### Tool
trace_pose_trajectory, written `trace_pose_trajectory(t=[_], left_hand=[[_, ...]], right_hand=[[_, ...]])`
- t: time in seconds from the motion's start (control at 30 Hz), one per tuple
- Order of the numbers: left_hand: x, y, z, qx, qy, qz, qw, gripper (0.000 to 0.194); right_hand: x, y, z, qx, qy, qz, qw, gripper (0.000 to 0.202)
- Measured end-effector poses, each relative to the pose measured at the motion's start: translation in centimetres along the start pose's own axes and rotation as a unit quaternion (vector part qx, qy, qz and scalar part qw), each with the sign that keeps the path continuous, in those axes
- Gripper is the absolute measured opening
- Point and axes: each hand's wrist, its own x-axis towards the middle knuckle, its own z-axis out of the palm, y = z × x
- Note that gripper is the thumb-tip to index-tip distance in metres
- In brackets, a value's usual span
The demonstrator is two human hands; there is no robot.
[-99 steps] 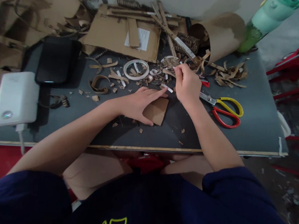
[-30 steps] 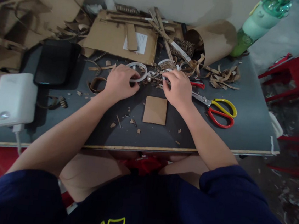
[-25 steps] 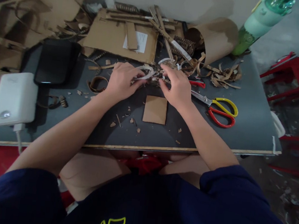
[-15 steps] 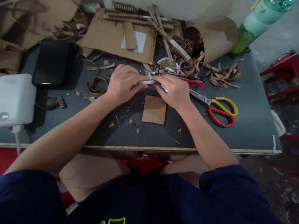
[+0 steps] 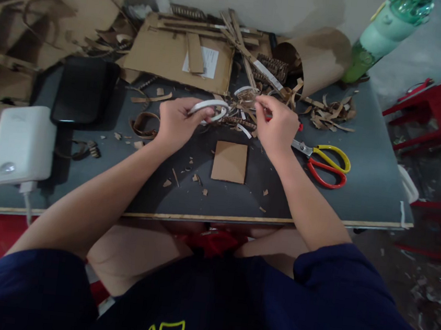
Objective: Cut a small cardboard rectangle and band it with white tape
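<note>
My left hand (image 5: pixel 181 124) is closed on a curled white strip (image 5: pixel 211 102), which bends in a loop out past the thumb. To the right, my right hand (image 5: pixel 276 126) is raised with thumb and fingertips pinched together; whether anything small is between them I cannot make out. A square piece of cardboard (image 5: pixel 229 162) lies flat on the table below and between the hands. Close to my right wrist are scissors (image 5: pixel 328 166) with one yellow and one red handle. Paper and cardboard scraps (image 5: pixel 247 97) lie behind the hands.
A cardboard sheet (image 5: pixel 161 56) with strips on it is at the back, beside a rolled cardboard tube (image 5: pixel 324 60). A green bottle (image 5: pixel 387 38) stands back right. On the left are a black case (image 5: pixel 80 90) and a white power bank (image 5: pixel 21 146) with a cable.
Both hands were together on the white strip; now they are apart. The right hand has let go of the strip and moved right, while the strip curls from the left hand.
</note>
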Motion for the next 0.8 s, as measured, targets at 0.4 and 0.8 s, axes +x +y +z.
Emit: trace_pose_trajectory(t=[0.4,0.8], left_hand=[[-0.5,1.0,0.9,-0.127,0.003,-0.015,0.992,0.053],[-0.9,0.1,1.6,0.002,-0.107,0.116,0.987,0.044]], right_hand=[[-0.3,-1.4,-0.5,0.069,-0.009,-0.063,0.996,0.041],[-1.5,-3.3,-0.5,0.108,-0.045,-0.105,0.988,0.028]])
